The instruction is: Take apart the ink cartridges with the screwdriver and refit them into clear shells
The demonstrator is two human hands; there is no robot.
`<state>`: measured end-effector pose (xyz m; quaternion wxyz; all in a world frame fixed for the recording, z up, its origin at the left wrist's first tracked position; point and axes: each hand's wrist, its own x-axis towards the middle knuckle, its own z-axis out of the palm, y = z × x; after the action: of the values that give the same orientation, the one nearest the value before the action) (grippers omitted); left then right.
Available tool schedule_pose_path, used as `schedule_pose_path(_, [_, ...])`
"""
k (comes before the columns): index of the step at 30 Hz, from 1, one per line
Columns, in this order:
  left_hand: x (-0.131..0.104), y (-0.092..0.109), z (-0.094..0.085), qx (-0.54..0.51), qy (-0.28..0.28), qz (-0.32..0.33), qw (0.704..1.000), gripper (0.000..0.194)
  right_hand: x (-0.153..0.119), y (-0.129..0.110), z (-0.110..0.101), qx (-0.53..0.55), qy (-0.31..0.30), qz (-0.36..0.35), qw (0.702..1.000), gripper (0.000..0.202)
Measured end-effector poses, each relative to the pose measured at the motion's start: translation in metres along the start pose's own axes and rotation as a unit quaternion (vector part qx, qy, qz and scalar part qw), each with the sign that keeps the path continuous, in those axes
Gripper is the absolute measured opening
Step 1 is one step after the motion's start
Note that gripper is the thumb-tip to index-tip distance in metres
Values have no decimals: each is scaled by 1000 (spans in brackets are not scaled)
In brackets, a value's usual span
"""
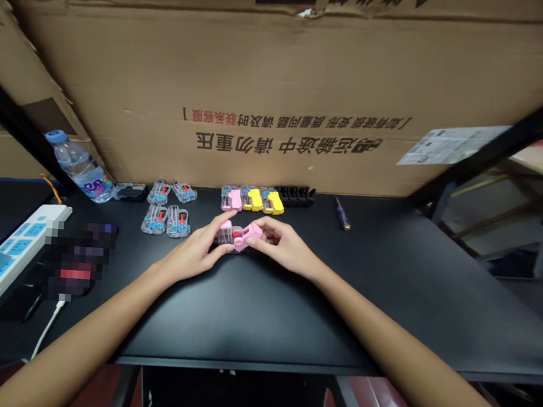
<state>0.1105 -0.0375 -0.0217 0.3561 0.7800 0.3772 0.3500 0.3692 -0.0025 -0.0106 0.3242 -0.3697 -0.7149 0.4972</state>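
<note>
Both hands meet at the middle of the black table around a small pink and clear plastic device (240, 238) with a red part inside. My left hand (198, 248) pinches its clear left end between thumb and fingers. The pink part on the right is gripped by my right hand (280, 244), the thumb on its near side and the fingers partly hidden behind it. Just beyond the hands stand a pink and clear piece (232, 199) and two yellow and clear pieces (254, 199), side by side. Several clear pieces with red parts (178, 222) lie to the left.
Black plastic parts (297, 196) are right of the yellow pieces. A screwdriver (343, 215) lies farther right. On the left are a water bottle (81, 165), a white power strip (20, 242), a blurred phone (79, 258) and a cable (49, 324). Cardboard (281, 68) walls the back.
</note>
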Motion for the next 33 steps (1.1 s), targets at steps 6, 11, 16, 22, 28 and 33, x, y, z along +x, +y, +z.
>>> schedule_pose_path(6, [6, 5, 2, -59, 78, -41, 994, 54, 4, -11, 4, 23, 29, 14, 999, 44])
schedule_pose_path(11, [5, 21, -3, 48, 59, 20, 997, 27, 5, -13, 10, -4, 40, -24, 999, 45])
schedule_pose_path(16, [3, 21, -3, 43, 87, -9, 995, 35, 0, -15, 9, -9, 51, -25, 998, 46])
schedule_pose_path(22, [6, 17, 0, -144, 97, -41, 984, 32, -4, -22, 11, 59, 31, -43, 997, 39])
schedule_pose_path(28, [9, 10, 8, -184, 144, -53, 971, 44, 0, -7, 19, 65, 62, -38, 995, 36])
schedule_pose_path(33, [12, 9, 0, -205, 191, -62, 958, 50, 7, -2, 9, 135, 169, -28, 976, 44])
